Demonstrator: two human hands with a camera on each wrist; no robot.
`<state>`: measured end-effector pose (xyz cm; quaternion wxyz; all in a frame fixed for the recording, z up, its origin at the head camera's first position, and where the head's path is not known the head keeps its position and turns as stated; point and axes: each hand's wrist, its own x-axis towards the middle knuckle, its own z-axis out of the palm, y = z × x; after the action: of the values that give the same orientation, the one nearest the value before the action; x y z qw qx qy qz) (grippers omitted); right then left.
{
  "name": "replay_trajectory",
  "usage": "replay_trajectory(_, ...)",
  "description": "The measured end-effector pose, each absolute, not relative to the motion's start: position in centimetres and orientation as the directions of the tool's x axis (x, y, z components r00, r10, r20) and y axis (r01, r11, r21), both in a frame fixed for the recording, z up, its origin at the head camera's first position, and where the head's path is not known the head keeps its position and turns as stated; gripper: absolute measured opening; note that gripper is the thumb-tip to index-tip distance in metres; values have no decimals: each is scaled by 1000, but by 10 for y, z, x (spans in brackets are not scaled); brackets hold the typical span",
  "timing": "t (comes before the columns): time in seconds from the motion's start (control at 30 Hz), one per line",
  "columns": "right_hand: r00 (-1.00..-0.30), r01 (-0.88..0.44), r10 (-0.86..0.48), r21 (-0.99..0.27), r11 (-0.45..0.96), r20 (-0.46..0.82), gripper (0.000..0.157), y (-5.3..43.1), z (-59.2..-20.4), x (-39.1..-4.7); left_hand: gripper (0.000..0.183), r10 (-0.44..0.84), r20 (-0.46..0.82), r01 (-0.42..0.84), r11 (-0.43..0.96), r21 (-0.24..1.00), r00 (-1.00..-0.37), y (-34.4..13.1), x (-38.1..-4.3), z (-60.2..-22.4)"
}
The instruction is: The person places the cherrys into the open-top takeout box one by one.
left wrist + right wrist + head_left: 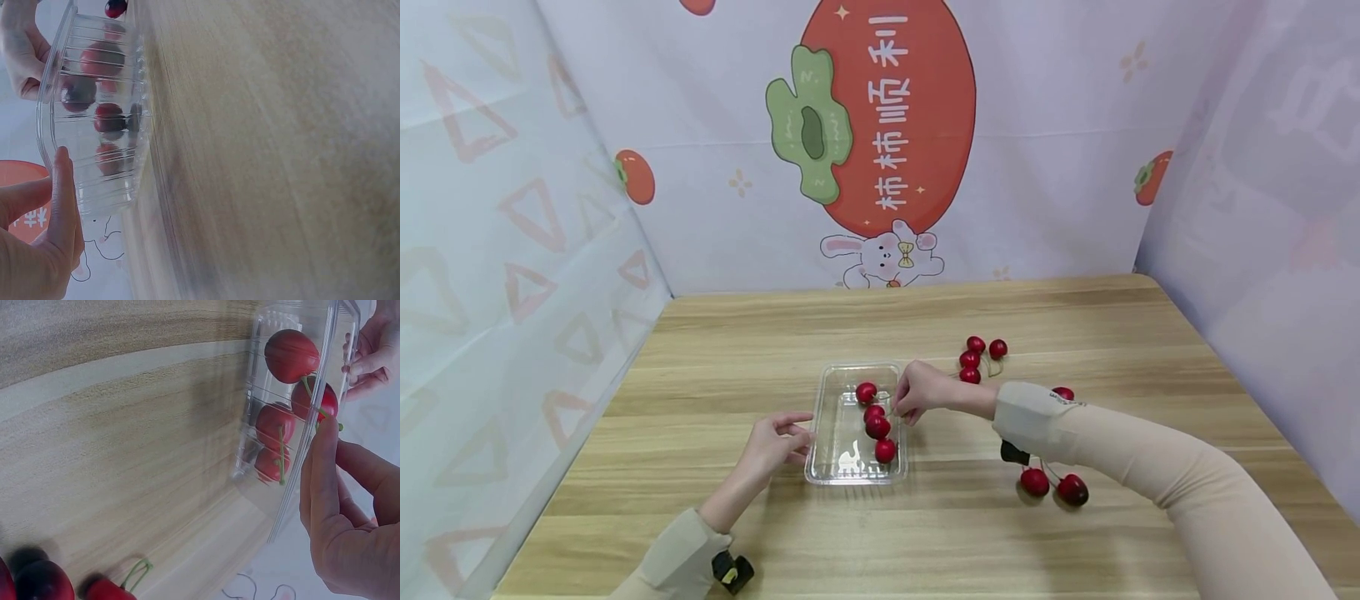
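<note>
Four red cherries (885,451) sit in a clear plastic tray (856,481) around the middle of the table (737,333). At the tray's right rim, the right hand (919,392) pinches a green stem (322,412) between thumb and fingers. The left hand (772,442), its thumb and fingers apart, touches the left rim. Right of the tray, four loose cherries (970,359) lie toward the table's far edge; two stemmed cherries (1072,490) lie nearer its right edge.
</note>
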<state>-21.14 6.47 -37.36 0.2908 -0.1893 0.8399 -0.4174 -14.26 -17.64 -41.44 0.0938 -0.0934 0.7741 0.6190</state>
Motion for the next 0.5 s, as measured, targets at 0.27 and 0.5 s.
replay_trajectory(0.27,-771,-92,-556,-810,579,-310,6,63,-375,-210,35,-34,-262,-263,214,941,-964,-176,-142,-413)
replay_trajectory(0.5,-785,-91,-539,-803,590,-306,6,61,-374,-209,34,-30,-255,-255,213,943,-967,-176,-142,-413)
